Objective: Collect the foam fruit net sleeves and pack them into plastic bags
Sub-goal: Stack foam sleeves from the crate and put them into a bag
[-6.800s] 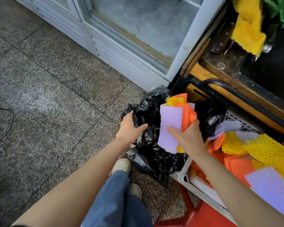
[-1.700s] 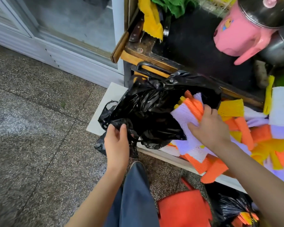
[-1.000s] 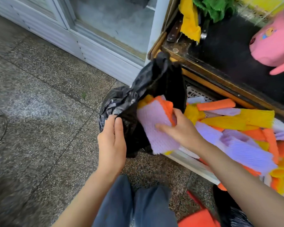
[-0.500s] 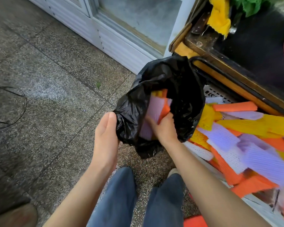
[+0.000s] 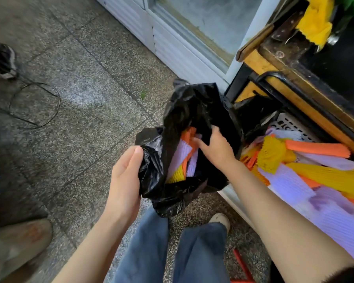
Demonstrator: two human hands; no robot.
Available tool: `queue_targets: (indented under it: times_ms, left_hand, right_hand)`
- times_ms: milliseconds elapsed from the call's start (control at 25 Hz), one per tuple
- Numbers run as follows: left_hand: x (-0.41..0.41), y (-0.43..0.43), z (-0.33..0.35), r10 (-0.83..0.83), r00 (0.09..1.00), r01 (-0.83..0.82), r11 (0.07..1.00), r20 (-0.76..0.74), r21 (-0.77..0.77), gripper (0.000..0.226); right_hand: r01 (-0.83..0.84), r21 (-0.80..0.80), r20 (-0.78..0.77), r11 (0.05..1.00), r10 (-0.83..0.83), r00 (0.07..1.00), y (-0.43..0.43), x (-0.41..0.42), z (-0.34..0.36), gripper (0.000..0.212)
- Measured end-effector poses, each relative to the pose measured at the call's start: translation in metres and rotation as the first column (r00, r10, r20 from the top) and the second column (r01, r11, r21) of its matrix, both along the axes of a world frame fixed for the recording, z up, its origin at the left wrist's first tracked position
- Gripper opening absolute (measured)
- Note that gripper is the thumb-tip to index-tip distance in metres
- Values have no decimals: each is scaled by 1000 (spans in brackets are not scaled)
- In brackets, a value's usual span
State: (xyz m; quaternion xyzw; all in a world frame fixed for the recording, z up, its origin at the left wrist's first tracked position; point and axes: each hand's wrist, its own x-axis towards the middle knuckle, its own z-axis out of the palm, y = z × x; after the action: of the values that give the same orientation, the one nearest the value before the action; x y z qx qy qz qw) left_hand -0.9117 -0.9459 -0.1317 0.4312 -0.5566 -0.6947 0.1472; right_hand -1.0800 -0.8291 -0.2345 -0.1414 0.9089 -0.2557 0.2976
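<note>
Eyes on the black bag (image 5: 192,111), held up with its mouth open. Gripping the bag's left rim with the left hand (image 5: 125,180), fingers curled round a bunch of plastic, thumb on top. Reaching into the mouth from the bag's right side with the right hand (image 5: 215,150), fingers bent down onto the sleeves (image 5: 179,158) just inside. Half hidden under a fold of plastic, so impossible to tell whether clasping them or only pressing. Purple, orange and yellow in there, standing on end, long axis pointing down into the bag, right under those fingertips. Off to the bag's right, a big heap (image 5: 286,180) waiting in a white crate (image 5: 288,124), lying mostly crosswise, far nearer the right hand. Probably a push deeper next, then back to the heap for another bunch.
</note>
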Motion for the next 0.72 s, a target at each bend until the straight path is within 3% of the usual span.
queue_targets:
  times_ms: [120, 200, 280, 400, 560, 640, 720]
  left_hand:
    - [18, -10, 1, 122, 992, -121, 992, 36, -21, 30]
    - [34, -27, -3, 285, 955, -275, 954, 81, -120, 36]
    - [54, -44, -9, 406, 899, -348, 889, 162, -298, 32]
    - [81, -63, -23, 450, 825, -202, 799, 341, -566, 33]
    - [119, -88, -42, 536, 723, -110, 713, 436, -693, 37]
    - [133, -90, -48, 534, 697, -62, 710, 479, -701, 34]
    - [137, -77, -52, 464, 700, 70, 712, 543, -699, 29]
  right_hand:
    - [-30, -57, -64, 998, 26, 998, -22, 12, 1, 19]
    - [-115, -120, -68, 986, 108, 992, -30, 32, 14, 19]
    - [-311, -100, -53, 945, 307, 950, -36, 58, 26, 21]
    - [-430, -32, -15, 902, 430, 903, -32, 84, 34, 21]
    - [-366, 128, -84, 922, 378, 922, -10, 81, 37, 27]
    - [-426, 71, -140, 902, 432, 891, 3, 85, 38, 27]
    - [-500, -52, -16, 864, 500, 866, 14, 91, 35, 25]
